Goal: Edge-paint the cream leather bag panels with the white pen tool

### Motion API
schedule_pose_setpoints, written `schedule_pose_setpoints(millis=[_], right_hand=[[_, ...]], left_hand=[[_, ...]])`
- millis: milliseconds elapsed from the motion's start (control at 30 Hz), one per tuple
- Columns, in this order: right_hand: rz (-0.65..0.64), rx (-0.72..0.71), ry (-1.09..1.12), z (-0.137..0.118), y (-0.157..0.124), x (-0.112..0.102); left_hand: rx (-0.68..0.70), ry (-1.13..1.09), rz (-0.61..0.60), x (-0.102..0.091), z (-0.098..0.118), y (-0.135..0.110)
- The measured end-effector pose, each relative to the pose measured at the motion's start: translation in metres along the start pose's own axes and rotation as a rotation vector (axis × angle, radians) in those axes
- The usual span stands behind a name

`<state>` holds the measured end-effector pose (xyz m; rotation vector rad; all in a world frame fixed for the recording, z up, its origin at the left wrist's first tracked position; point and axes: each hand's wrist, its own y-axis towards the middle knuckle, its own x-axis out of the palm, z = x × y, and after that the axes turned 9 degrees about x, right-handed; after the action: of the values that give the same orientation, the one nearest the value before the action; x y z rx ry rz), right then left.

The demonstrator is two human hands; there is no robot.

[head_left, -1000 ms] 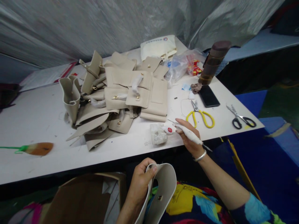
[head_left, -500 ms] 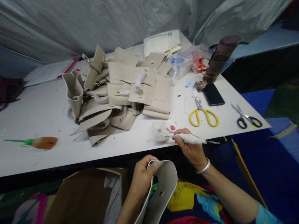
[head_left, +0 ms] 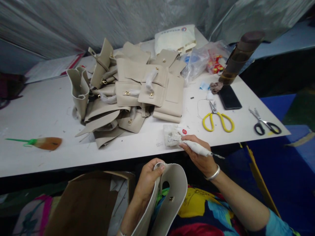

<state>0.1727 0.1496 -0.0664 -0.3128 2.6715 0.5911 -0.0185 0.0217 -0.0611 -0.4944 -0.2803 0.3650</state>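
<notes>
My left hand [head_left: 149, 178] pinches the upper edge of a beige leather bag piece [head_left: 178, 183] over my lap; a small metal fitting shows on its inner face. In my right hand [head_left: 200, 160] is a white-wrapped handle tool [head_left: 197, 147] with a thin metal tip at each end. Its front tip is at a small whitish, stained pad [head_left: 171, 136] near the table's front edge; whether it touches cannot be made out. Beyond my hands lies a pile of beige bag pieces [head_left: 128, 75] with gold clasps, some wrapped in thin white film.
Yellow-handled scissors [head_left: 228, 126], black-handled scissors [head_left: 259, 127], a phone [head_left: 230, 98] and a dark bottle [head_left: 237, 62] are on the right. A small brush [head_left: 48, 143] lies at left on the white table [head_left: 44, 114]. Below stands a cardboard box [head_left: 83, 203].
My right hand has shifted slightly left, and the tool's front tip is now over the pad's middle. My left hand still grips the bag piece. The view has tilted a little.
</notes>
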Motion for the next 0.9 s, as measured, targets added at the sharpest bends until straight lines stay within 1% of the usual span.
schedule_pose_setpoints(millis=[67,200,333,400,467,500,567,633,700,800,900], right_hand=[[-0.008,-0.056,-0.049,0.0,0.0,0.002],[-0.019,-0.159,-0.129,0.0,-0.001,0.003],[-0.008,-0.168,-0.115,-0.001,-0.003,0.001],[0.012,-0.11,-0.07,-0.004,-0.004,-0.001],[0.003,0.041,0.063,-0.008,-0.006,-0.003],[-0.033,0.148,0.169,-0.01,-0.008,-0.003],[-0.16,0.359,0.396,-0.014,-0.011,-0.002],[-0.292,0.488,0.543,-0.017,-0.015,0.0],[-0.361,0.529,0.592,-0.02,-0.019,0.002],[-0.376,0.525,0.605,-0.022,-0.022,0.005],[-0.376,0.501,0.588,-0.025,-0.021,0.006]], left_hand=[[-0.01,-0.007,0.0,0.0,0.001,0.001],[-0.014,-0.028,-0.01,0.003,0.009,-0.002],[-0.013,-0.058,-0.018,0.004,0.011,-0.004],[-0.021,-0.077,-0.017,0.002,0.009,-0.003],[-0.038,-0.091,-0.027,0.0,0.007,-0.003],[-0.044,-0.096,-0.036,-0.001,0.006,-0.002],[-0.052,-0.105,-0.055,-0.002,0.006,-0.001],[-0.064,-0.112,-0.081,-0.002,0.009,-0.002],[-0.084,-0.122,-0.109,-0.001,0.013,-0.003],[-0.1,-0.129,-0.136,0.0,0.016,-0.005],[-0.093,-0.129,-0.13,-0.001,0.014,-0.005]])
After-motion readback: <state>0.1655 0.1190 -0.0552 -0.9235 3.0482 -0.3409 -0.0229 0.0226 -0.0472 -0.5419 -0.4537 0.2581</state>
